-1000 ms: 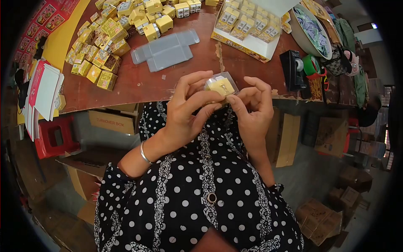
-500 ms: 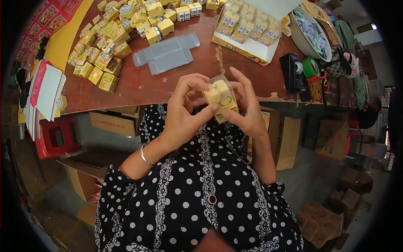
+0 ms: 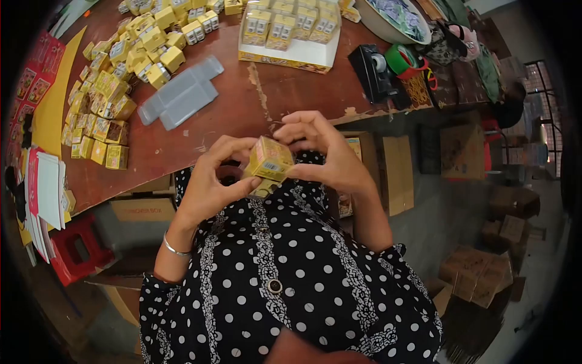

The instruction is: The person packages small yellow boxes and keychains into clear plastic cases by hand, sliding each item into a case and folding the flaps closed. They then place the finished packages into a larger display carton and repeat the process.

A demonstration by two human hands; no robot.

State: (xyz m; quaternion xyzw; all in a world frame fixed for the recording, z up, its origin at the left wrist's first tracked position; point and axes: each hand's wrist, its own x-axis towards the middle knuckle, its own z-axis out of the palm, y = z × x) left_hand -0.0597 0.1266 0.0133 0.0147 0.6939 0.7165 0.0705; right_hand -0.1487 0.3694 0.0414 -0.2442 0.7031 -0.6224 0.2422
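Observation:
Both hands hold one small yellow box in a clear plastic sleeve (image 3: pixel 270 161) just above my chest, at the near edge of the brown table (image 3: pixel 242 109). My left hand (image 3: pixel 212 182) grips its left and lower side with thumb and fingers. My right hand (image 3: pixel 324 155) wraps over its top and right side. A barcode label shows on the box face turned toward me.
A heap of small yellow boxes (image 3: pixel 115 73) covers the table's left. Flat clear plastic sleeves (image 3: pixel 179 91) lie mid-table. A white tray of packed boxes (image 3: pixel 285 30) sits at the back, a black tape dispenser (image 3: pixel 376 73) and green tape (image 3: pixel 400 57) to the right. Cardboard cartons (image 3: pixel 394 176) stand below.
The box has been turned in my hands, so its barcode side now faces me. My hands sank lower toward my chest and my view swung to the right.

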